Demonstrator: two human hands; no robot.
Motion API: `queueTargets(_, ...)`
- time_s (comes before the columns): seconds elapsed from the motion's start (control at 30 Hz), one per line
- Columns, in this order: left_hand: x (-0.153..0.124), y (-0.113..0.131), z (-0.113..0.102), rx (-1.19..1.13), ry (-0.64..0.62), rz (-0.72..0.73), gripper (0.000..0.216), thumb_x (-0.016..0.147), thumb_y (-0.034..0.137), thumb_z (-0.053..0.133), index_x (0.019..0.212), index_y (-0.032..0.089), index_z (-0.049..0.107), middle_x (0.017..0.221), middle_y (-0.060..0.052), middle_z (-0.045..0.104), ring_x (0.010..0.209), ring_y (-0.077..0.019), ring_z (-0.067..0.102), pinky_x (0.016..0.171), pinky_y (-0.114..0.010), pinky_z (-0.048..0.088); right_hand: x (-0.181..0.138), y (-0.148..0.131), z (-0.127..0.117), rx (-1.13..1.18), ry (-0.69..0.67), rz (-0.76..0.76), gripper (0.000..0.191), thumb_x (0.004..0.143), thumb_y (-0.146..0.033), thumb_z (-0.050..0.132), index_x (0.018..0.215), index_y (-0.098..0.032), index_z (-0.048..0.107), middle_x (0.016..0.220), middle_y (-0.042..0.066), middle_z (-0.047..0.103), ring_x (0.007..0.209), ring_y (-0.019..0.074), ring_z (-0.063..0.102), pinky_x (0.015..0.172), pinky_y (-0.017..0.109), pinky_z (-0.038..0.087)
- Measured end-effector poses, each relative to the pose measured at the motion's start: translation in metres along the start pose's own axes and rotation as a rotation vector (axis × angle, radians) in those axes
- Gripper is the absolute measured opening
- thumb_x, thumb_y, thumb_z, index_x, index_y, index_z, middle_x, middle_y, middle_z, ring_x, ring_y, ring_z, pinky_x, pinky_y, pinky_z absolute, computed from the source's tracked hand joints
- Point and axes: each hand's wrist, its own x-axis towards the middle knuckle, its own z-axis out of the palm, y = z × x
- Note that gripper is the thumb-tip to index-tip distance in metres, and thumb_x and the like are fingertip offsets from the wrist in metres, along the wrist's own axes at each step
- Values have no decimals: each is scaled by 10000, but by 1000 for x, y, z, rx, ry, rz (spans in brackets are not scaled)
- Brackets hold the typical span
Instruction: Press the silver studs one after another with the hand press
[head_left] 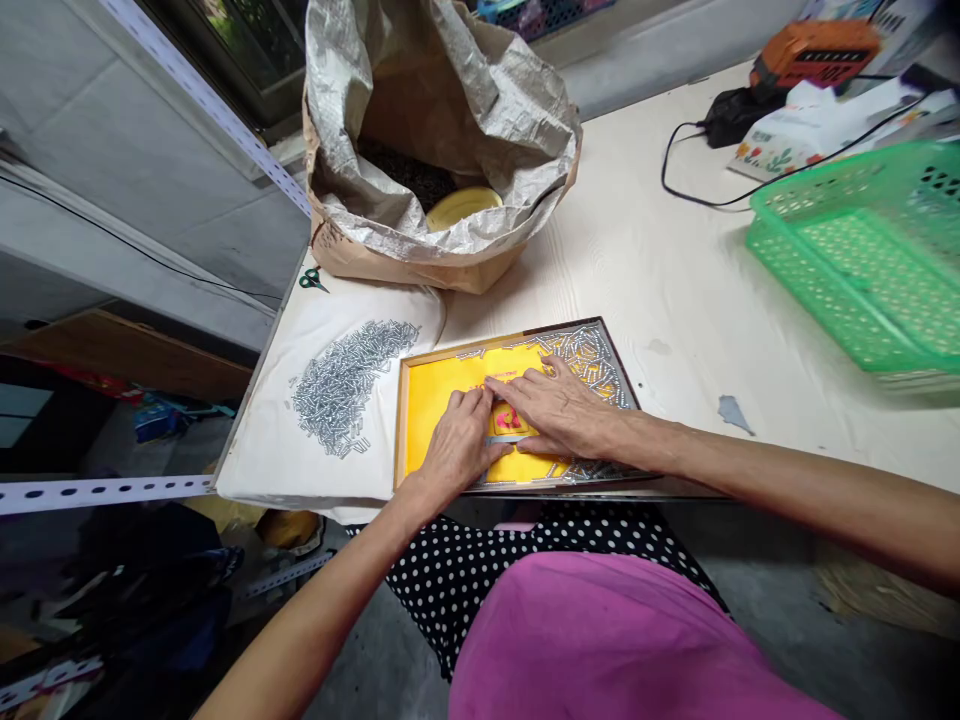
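A shallow tray with a yellow bottom lies at the table's front edge. Small silver metal pins are heaped along its right side, with some by the far rim. Over the middle of the tray, my left hand and my right hand close in from both sides on a small yellow printed packet with pink marks. Fingers and thumbs press at its edges, and a pale strip shows along its near side. My hands cover part of the packet. Left of the tray, a pile of similar silver pins rests on white cloth.
A big paper sack stands behind the tray, holding dark bits and a yellow dish. Small scissors lie left of it. On the right are a green basket, a black cable and an orange tool battery.
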Motion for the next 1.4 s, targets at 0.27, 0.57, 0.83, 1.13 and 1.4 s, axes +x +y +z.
queueTargets(0.27, 8, -9, -3, 37, -26, 62, 398, 895, 383, 673, 1225, 174, 598, 1094, -96, 625, 1034, -274, 526, 907, -407, 477, 8, -3, 0, -87, -57, 58, 221, 972, -272, 514, 1094, -123, 622, 1034, 136, 653, 953, 266, 535, 827, 384, 382)
queueTargets(0.57, 6, -7, 1, 5, -42, -35, 265, 956, 365, 595, 1102, 163, 685, 1009, -105, 670, 1009, -268, 573, 859, -385, 507, 14, -7, 14, -52, -89, 31, 212, 987, -140, 424, 1051, -153, 626, 988, 105, 666, 927, 233, 549, 803, 358, 408)
queueTargets(0.83, -27, -1, 3, 7, 145, 78, 335, 923, 312, 649, 1247, 226, 638, 1328, -91, 624, 1167, -287, 511, 1004, -460, 482, 28, 13, -15, -20, -23, 55, 359, 964, -373, 574, 1220, -126, 625, 1144, 145, 644, 1030, 268, 519, 826, 367, 397)
queueTargets(1.13, -34, 23, 16, -72, 127, 93, 204, 994, 263, 524, 1005, 199, 717, 1000, -73, 698, 973, -221, 571, 881, -359, 512, 44, 15, 5, -183, 88, 53, 164, 953, -151, 496, 968, -163, 659, 980, 118, 641, 930, 258, 493, 745, 348, 339)
queueTargets(1.4, -64, -82, -32, 10, 504, -505, 205, 967, 225, 543, 968, 167, 740, 964, -94, 693, 966, -258, 562, 855, -378, 479, 6, -28, 24, 46, 6, -32, 201, 972, -408, 537, 907, -222, 575, 919, 64, 661, 819, 229, 603, 720, 353, 393)
